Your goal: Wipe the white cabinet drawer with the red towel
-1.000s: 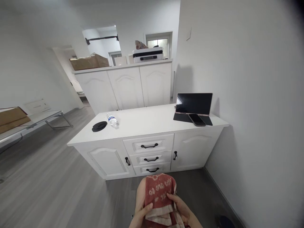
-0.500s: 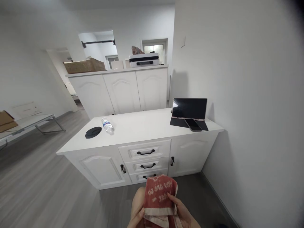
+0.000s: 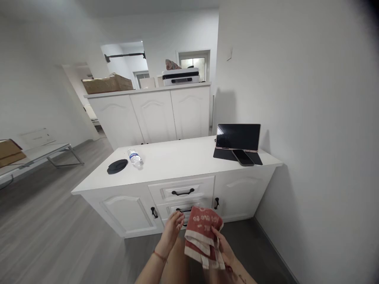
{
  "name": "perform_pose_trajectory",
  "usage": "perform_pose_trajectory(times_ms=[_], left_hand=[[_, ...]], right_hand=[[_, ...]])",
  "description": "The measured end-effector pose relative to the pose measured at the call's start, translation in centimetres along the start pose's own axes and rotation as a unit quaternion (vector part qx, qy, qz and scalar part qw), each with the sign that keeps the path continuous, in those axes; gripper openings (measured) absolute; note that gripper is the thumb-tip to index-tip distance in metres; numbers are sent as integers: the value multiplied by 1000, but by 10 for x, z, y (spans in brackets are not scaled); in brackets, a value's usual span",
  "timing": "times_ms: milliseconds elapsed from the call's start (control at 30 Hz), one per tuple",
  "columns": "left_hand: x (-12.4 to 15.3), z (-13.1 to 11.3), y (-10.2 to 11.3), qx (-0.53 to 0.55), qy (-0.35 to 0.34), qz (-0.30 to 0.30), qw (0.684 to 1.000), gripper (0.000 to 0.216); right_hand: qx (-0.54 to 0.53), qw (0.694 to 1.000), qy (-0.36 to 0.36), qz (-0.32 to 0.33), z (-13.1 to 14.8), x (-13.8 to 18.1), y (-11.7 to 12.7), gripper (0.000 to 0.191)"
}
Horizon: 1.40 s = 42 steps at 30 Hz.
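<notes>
Left hand (image 3: 173,225) lets go and lifts off to 10 o'clock, fingers spread loose, so the towel (image 3: 203,240) now droops from just the right hand (image 3: 222,248) pinching its edge, low front of the cabinet (image 3: 166,157).

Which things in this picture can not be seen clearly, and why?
- Head view: the right hand, mostly covered by the red towel it holds.
- Towel lettering: too small to read.
- Label of the water bottle: too small.
- Lower drawers of the cabinet: hidden behind the left hand and towel.
</notes>
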<state>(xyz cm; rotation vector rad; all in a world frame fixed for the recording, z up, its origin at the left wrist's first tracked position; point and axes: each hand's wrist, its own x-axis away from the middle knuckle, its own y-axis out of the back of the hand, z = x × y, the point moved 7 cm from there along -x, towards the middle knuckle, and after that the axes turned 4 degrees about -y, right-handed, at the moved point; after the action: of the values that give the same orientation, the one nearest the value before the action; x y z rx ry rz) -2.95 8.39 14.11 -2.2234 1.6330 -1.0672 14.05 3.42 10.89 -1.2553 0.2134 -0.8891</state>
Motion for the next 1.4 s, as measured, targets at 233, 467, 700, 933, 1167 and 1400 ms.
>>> perform_pose_trajectory(times_ms=[233, 467, 700, 933, 1167, 1400], left_hand=[[-80, -23, -41, -27, 39, -120, 992, 14], [-106, -17, -38, -39, 11, -103, 994, 11], [-98, -5, -27, -20, -53, -83, 995, 17], [-81, 3, -22, -17, -62, -89, 994, 19], [-70, 13, -12, -24, -57, -90, 994, 23], [-40, 19, -6, -23, -62, -80, 995, 27]], right_hand=[[-1, 998, 5, -64, -4, -55, 19, 38], [121, 990, -70, -30, -26, -58, 39, 49], [176, 981, -68, -43, -18, -43, 29, 50], [162, 985, -53, -22, -19, -42, 24, 43], [112, 992, -23, -51, -18, -44, 26, 35], [105, 991, -44, -76, -34, -24, 34, 46]])
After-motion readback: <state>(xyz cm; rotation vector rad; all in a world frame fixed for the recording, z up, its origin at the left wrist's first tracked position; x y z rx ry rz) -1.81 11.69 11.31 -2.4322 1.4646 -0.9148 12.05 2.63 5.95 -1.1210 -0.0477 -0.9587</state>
